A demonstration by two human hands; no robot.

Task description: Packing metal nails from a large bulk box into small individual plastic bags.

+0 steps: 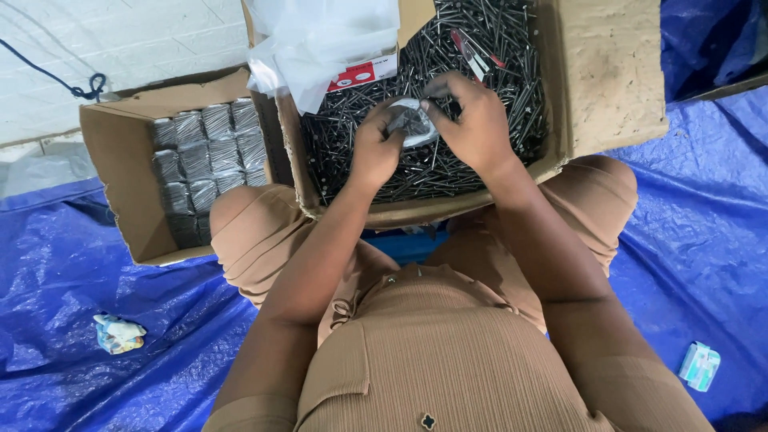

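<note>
**Nails into a small clear packet, over the open box**

Head view. Nearest the lens, at 6 o'clock: ribbed tan top and bent knees, seated on crinkled blue plastic tarpaulin (pixel 704 240). Further up, at 12 o'clock, both hands meeting over a large open cardboard box of loose dark steel nails (pixel 448 172). Left hand (pixel 374 148) curled, fingers pinched on the near edge of a small clear plastic packet (pixel 414 124). Right hand (pixel 478 120) closed too, thumb and fingertips gripping the packet's far edge, holding its mouth. Packet raised just above the loose heap, between the two hands, showing a dark cluster of nails inside; how full, hard to tell.

Judging by the layout, well under way yet far from finished: at 9 o'clock, a smaller cardboard box (pixel 120 176) packed with tidy rows of filled silvery packets (pixel 204 164), room left along its near side, while the big box remains heaped. At 11 o'clock, a bundle of empty clear bags (pixel 320 40) draped over the box rim. Red-handled tool (pixel 474 52) lying on the nails at 1 o'clock. Crumpled scrap (pixel 118 333) at 8 o'clock; small pale green pack (pixel 699 366) at 4 o'clock.
</note>
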